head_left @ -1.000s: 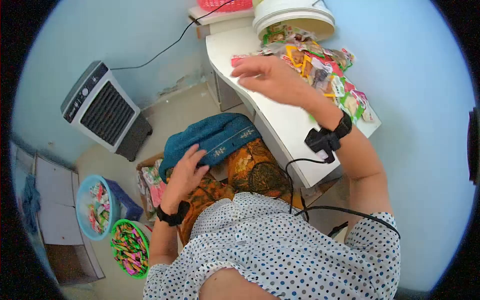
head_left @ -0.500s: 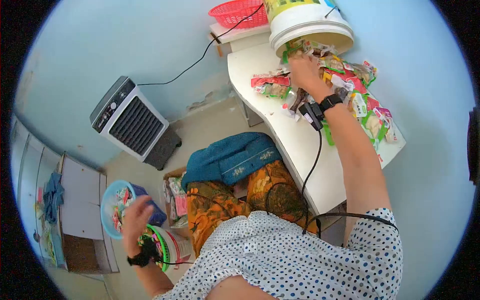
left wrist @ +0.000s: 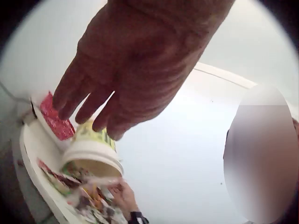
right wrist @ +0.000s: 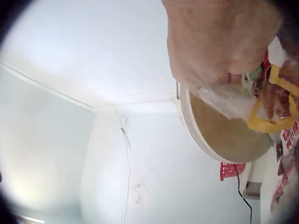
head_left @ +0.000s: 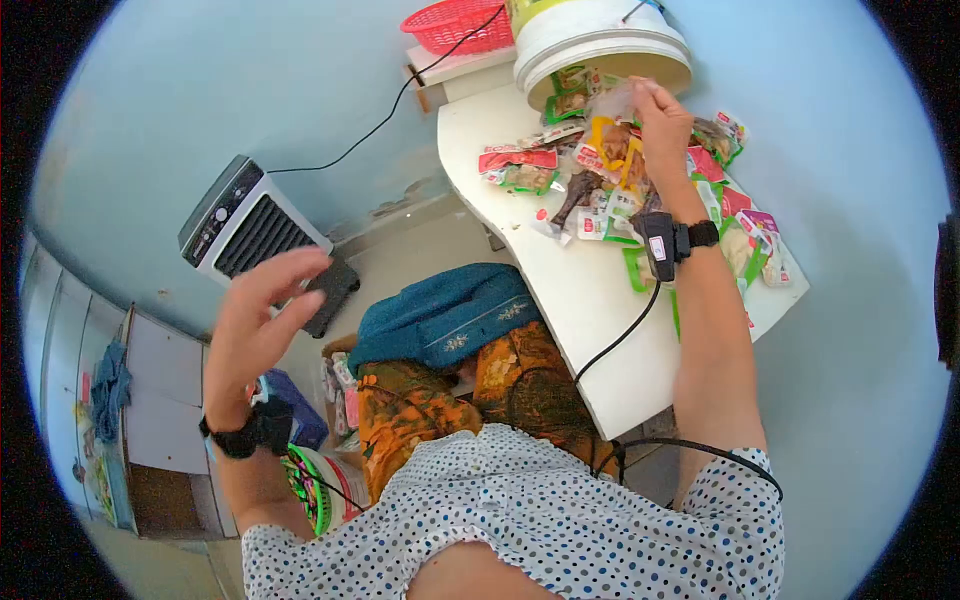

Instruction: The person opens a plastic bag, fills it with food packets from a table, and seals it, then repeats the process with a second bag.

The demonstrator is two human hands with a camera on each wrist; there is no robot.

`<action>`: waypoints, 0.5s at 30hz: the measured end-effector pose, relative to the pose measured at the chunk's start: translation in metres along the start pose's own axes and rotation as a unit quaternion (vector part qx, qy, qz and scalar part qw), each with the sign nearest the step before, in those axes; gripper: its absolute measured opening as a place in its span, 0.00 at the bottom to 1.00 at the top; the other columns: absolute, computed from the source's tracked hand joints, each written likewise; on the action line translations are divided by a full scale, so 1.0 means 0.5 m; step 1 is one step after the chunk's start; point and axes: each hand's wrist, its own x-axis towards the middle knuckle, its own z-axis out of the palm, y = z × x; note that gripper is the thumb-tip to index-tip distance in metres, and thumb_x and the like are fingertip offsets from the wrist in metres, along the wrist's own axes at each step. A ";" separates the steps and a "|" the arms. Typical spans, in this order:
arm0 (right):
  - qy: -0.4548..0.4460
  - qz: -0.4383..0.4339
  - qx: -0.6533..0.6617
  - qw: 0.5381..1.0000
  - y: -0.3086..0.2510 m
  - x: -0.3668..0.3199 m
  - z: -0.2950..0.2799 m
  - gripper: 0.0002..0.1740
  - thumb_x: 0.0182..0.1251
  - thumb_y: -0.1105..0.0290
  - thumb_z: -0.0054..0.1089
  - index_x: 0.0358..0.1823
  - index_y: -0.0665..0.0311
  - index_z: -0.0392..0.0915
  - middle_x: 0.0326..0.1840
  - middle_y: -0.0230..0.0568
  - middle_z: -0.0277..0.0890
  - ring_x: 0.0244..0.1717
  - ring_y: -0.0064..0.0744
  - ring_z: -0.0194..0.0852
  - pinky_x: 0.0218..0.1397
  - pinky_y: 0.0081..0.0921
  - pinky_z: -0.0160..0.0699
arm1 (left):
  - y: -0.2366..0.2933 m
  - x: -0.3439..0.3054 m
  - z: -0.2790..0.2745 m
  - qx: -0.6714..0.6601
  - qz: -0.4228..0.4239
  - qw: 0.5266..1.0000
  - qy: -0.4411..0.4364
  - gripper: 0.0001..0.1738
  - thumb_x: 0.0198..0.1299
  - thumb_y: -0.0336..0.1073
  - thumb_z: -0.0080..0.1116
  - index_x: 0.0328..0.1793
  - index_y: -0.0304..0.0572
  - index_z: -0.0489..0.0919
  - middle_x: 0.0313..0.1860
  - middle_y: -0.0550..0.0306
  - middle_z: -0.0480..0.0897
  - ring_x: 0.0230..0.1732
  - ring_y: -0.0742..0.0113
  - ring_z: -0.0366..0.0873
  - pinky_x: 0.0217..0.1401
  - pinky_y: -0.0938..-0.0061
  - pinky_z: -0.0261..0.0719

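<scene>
At the mouth of a tipped white bucket [head_left: 600,50], my right hand [head_left: 664,132] pinches a clear plastic packet [head_left: 608,104]. The right wrist view shows the clear film [right wrist: 229,102] hanging below the fingers, in front of the bucket's opening. Snack packets [head_left: 610,150] lie heaped under and around this hand on the white table [head_left: 590,330]; one has a red top [head_left: 518,162] and lies to the left of the heap. My left hand [head_left: 255,325] is raised in the air, away from the table, fingers loosely bent with nothing in them.
A red plastic basket [head_left: 458,28] stands left of the bucket. An air cooler [head_left: 255,225] is on the floor by the wall. Below my left arm are a green-rimmed bucket [head_left: 335,480] and a blue container [head_left: 292,405]. Black cables run from both wrist cameras.
My right hand reached from above the table into the heap and now lifts a clear packet near the bucket mouth. My left hand moved from my lap out left, then up.
</scene>
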 end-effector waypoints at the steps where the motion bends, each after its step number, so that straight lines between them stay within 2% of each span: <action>1: 0.004 0.060 0.079 0.995 -0.009 0.010 -0.013 0.13 0.72 0.65 0.58 0.48 0.66 0.84 0.40 0.32 0.83 0.41 0.26 0.79 0.47 0.27 0.77 | 0.006 0.037 0.020 -0.027 0.016 0.999 -0.009 0.21 0.62 0.28 0.59 0.63 0.36 0.78 0.56 0.53 0.84 0.55 0.68 0.80 0.57 0.72 0.78; 3: 0.010 0.176 0.236 0.956 -0.023 0.027 -0.035 0.16 0.75 0.65 0.54 0.57 0.66 0.79 0.48 0.36 0.82 0.50 0.28 0.79 0.56 0.28 0.77 | 0.008 0.110 0.089 -0.121 0.014 0.992 -0.007 0.21 0.63 0.28 0.59 0.63 0.36 0.78 0.56 0.54 0.84 0.55 0.68 0.80 0.57 0.73 0.79; 4: 0.000 0.179 0.281 0.943 -0.036 0.033 -0.042 0.17 0.76 0.65 0.53 0.59 0.66 0.77 0.50 0.39 0.81 0.52 0.32 0.79 0.58 0.31 0.77 | 0.006 0.130 0.136 -0.167 0.016 0.986 0.000 0.21 0.63 0.28 0.59 0.63 0.35 0.78 0.56 0.54 0.84 0.55 0.69 0.80 0.57 0.73 0.79; 6: -0.016 0.191 0.361 0.913 -0.065 0.048 -0.059 0.19 0.76 0.65 0.51 0.63 0.66 0.72 0.54 0.44 0.79 0.57 0.39 0.78 0.63 0.39 0.76 | -0.002 0.172 0.231 -0.171 0.028 0.985 -0.025 0.21 0.68 0.30 0.57 0.66 0.34 0.75 0.60 0.56 0.81 0.59 0.70 0.77 0.62 0.73 0.75; 9: -0.031 0.161 0.431 0.887 -0.124 0.052 -0.065 0.21 0.77 0.66 0.48 0.64 0.70 0.69 0.56 0.51 0.79 0.61 0.44 0.75 0.68 0.44 0.73 | -0.013 0.199 0.390 -0.305 0.018 0.952 0.004 0.25 0.69 0.31 0.57 0.71 0.36 0.70 0.64 0.51 0.77 0.60 0.67 0.76 0.63 0.73 0.74; 12: -0.065 0.139 0.466 0.871 -0.174 0.067 -0.076 0.20 0.77 0.67 0.46 0.63 0.72 0.69 0.57 0.54 0.78 0.61 0.45 0.76 0.67 0.43 0.73 | 0.017 0.192 0.462 -0.389 -0.006 0.921 0.011 0.28 0.70 0.32 0.56 0.75 0.37 0.65 0.66 0.47 0.75 0.61 0.64 0.76 0.64 0.71 0.73; 15: -0.270 0.138 0.479 0.824 -0.207 0.063 -0.085 0.21 0.77 0.67 0.44 0.63 0.74 0.68 0.59 0.57 0.77 0.60 0.46 0.77 0.67 0.42 0.73 | 0.039 0.175 0.474 -0.434 -0.014 0.900 0.026 0.35 0.69 0.35 0.58 0.79 0.38 0.58 0.70 0.43 0.71 0.66 0.58 0.72 0.66 0.67 0.72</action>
